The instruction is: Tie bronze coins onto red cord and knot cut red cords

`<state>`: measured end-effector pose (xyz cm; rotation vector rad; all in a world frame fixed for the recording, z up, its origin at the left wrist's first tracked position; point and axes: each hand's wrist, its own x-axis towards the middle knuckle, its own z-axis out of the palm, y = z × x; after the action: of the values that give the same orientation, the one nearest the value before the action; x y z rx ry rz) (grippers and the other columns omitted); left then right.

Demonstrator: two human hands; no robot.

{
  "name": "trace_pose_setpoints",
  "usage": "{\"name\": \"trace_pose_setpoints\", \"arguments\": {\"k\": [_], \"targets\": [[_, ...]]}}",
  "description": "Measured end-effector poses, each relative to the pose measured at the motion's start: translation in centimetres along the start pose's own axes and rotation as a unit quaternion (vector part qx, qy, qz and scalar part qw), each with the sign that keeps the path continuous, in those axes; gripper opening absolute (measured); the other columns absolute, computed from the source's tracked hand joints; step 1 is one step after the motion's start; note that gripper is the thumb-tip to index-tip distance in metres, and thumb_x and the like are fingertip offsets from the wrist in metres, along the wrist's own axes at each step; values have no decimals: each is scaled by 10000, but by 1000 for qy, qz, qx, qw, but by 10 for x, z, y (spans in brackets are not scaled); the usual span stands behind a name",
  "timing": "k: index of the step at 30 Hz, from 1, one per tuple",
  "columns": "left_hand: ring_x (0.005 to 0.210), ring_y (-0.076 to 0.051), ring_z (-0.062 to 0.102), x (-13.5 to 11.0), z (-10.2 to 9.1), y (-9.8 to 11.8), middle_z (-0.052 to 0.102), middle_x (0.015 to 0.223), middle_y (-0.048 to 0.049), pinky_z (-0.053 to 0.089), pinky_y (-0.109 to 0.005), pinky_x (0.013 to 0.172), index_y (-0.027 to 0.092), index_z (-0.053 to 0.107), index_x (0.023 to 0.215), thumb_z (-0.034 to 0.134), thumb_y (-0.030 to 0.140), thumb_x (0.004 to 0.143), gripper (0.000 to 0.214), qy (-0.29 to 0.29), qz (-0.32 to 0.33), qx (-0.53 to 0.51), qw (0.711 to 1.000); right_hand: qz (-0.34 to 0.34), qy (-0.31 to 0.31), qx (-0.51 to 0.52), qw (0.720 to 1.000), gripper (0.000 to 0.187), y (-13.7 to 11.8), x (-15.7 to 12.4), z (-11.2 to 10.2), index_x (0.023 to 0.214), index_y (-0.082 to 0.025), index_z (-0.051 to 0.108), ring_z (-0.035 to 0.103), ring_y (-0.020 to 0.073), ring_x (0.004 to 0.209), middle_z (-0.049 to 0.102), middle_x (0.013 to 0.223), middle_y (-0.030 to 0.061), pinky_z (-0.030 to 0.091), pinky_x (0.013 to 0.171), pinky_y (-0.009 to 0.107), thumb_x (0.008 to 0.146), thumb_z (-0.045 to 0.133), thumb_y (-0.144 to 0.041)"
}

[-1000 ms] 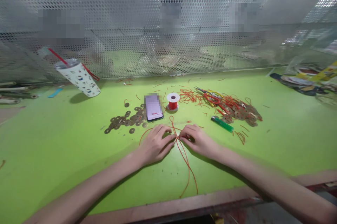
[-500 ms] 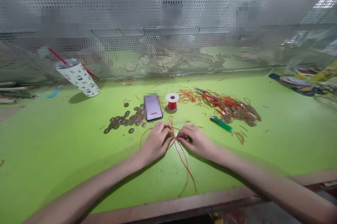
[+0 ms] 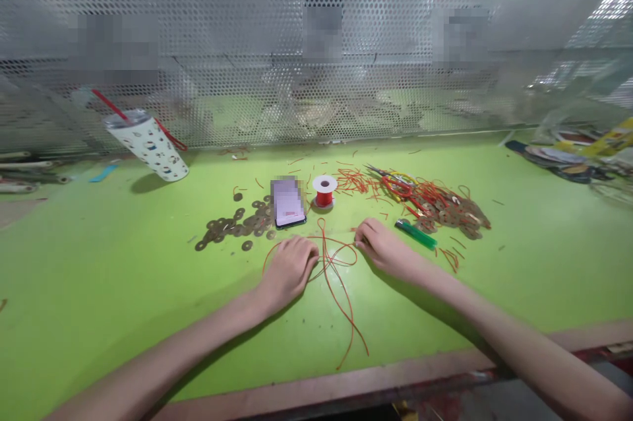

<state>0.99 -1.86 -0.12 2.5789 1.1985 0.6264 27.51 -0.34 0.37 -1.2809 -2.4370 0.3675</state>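
Note:
Thin red cord (image 3: 342, 297) lies crossed and looped on the green tabletop between my hands. It has a small loop at the top, a wider loop to the right, and two loose ends trailing toward the front edge. My left hand (image 3: 291, 265) rests palm down left of the crossing, fingers bent and closed on cord strands that come out beside the thumb. At the right, my right hand (image 3: 380, 244) pinches a cord strand by the edge of the wide loop. The fingertips of both hands are partly hidden.
Behind the cord stand a spool of red cord (image 3: 324, 196) and a phone (image 3: 289, 206). Metal discs (image 3: 240, 226) lie left. A green lighter (image 3: 416, 234), scissors (image 3: 395, 186) and more discs lie right. A patterned tumbler (image 3: 151, 147) stands back left before a perforated metal screen (image 3: 222, 104).
My right hand has moved right and slightly up, away from the crossing, and a wide loop now shows there. My left hand has shifted slightly left and down.

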Motion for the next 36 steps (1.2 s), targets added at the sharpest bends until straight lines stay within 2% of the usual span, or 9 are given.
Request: {"name": "trace_pose_setpoints", "arguments": {"k": [5, 9, 14, 16, 18, 20, 25, 29, 36], "targets": [[825, -215, 587, -8, -8, -6, 637, 888, -63, 502, -398, 771, 187, 536, 933, 426, 225, 998, 133, 25, -27, -59, 998, 20, -60, -8, 998, 156, 13, -5, -21, 862, -178, 547, 576, 223, 813, 630, 903, 113, 481, 746, 346, 972, 437, -161], [878, -229, 632, -17, -21, -11, 669, 969, -70, 534, -437, 807, 211, 585, 1066, 460, 236, 986, 151, 30, -65, -129, 989, 58, -97, 10, 993, 159, 25, -9, -38, 840, -190, 541, 569, 198, 718, 644, 816, 79, 448, 663, 312, 953, 435, -150], [872, -223, 666, -7, -46, -14, 702, 917, -64, 554, -408, 792, 258, 687, 886, 409, 208, 981, 298, 28, -118, -271, 955, 27, -67, 179, 981, 161, 23, -4, -41, 1026, -189, 631, 591, 173, 698, 684, 851, 52, 459, 636, 293, 967, 503, -266], [813, -210, 673, 3, -51, -13, 712, 870, -70, 558, -366, 735, 253, 711, 843, 442, 203, 953, 295, 18, -118, -326, 938, 31, -50, 270, 961, 217, 13, 0, -35, 1092, -193, 664, 630, 176, 768, 705, 921, 63, 494, 680, 302, 964, 519, -291], [808, -205, 685, 14, -49, -10, 733, 887, -71, 561, -348, 717, 250, 732, 856, 493, 201, 922, 252, 3, -126, -367, 922, 63, -36, 360, 930, 213, 2, 4, -26, 1032, -182, 700, 654, 175, 767, 713, 862, 63, 510, 683, 304, 954, 536, -294], [838, -210, 697, 23, -43, -8, 748, 910, -68, 569, -351, 737, 250, 752, 877, 541, 194, 885, 218, -20, -131, -402, 906, 99, -24, 440, 892, 181, -8, 8, -17, 971, -188, 723, 673, 175, 760, 721, 806, 53, 527, 710, 318, 927, 576, -285], [916, -241, 715, 35, -26, -2, 769, 999, -99, 575, -391, 815, 222, 790, 982, 614, 184, 832, 235, -63, -119, -447, 884, 146, -14, 592, 792, 257, -16, 14, 1, 1037, -179, 747, 725, 206, 885, 776, 970, 101, 559, 818, 369, 838, 708, -336], [965, -251, 710, 41, -21, 1, 770, 1050, -116, 556, -414, 873, 208, 798, 1026, 635, 243, 878, 223, -30, -107, -428, 897, 174, 57, 574, 798, 299, -20, 19, 9, 1004, -192, 751, 737, 208, 876, 784, 951, 90, 569, 835, 385, 775, 787, -380], [804, -202, 676, 58, -12, 6, 773, 937, -86, 534, -348, 739, 212, 804, 1019, 663, 266, 882, 204, 87, -119, -391, 908, 181, 166, 539, 805, 292, -32, 39, 17, 894, -191, 721, 688, 174, 685, 754, 776, 51, 549, 632, 311, 788, 762, -459]]}}
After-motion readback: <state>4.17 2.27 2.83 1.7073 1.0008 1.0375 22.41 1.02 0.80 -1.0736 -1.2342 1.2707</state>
